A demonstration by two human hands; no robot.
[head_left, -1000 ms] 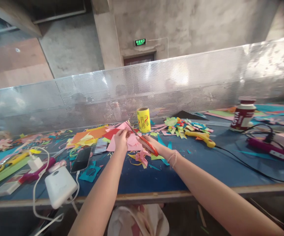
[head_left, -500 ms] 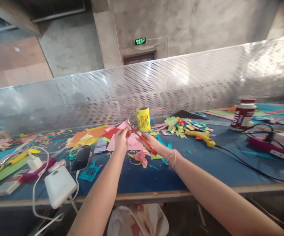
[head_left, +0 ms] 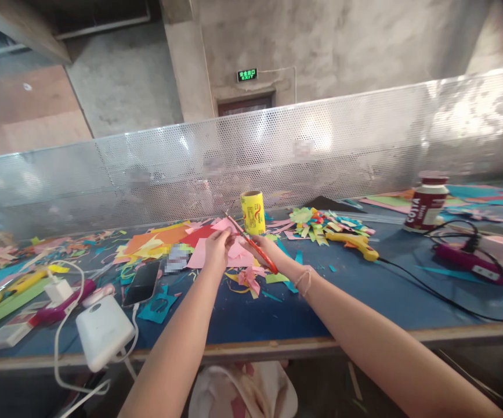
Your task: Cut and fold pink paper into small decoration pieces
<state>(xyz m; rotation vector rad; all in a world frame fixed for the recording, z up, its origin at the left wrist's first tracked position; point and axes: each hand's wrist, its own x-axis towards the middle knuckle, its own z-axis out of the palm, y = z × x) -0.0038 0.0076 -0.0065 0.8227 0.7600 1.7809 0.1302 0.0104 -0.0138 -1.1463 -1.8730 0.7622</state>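
Note:
My right hand [head_left: 262, 248] is closed on a pair of scissors with orange-red handles [head_left: 269, 262], whose blades point up and to the left. Beside the blades, my left hand [head_left: 219, 245] pinches a piece of pink paper [head_left: 221, 225]. How far the blades are apart is hard to make out. Under and around both hands lie a larger pink sheet [head_left: 198, 254], red paper [head_left: 199, 233] and a pink paper flower [head_left: 249, 277]. A yellow tape roll [head_left: 253, 212] stands upright just behind my right hand.
A phone [head_left: 142, 284] and a white charger block [head_left: 104, 332] with cables lie at left. To the right are a heap of paper flowers [head_left: 316, 223], a yellow glue gun [head_left: 358, 244], a coffee bottle [head_left: 426, 203] and a purple power strip [head_left: 473, 261]. A perforated metal screen [head_left: 159, 180] borders the back.
The hands and scissors have hardly moved. My left hand and the pink paper in it have tilted slightly, and the whole view has shifted a little.

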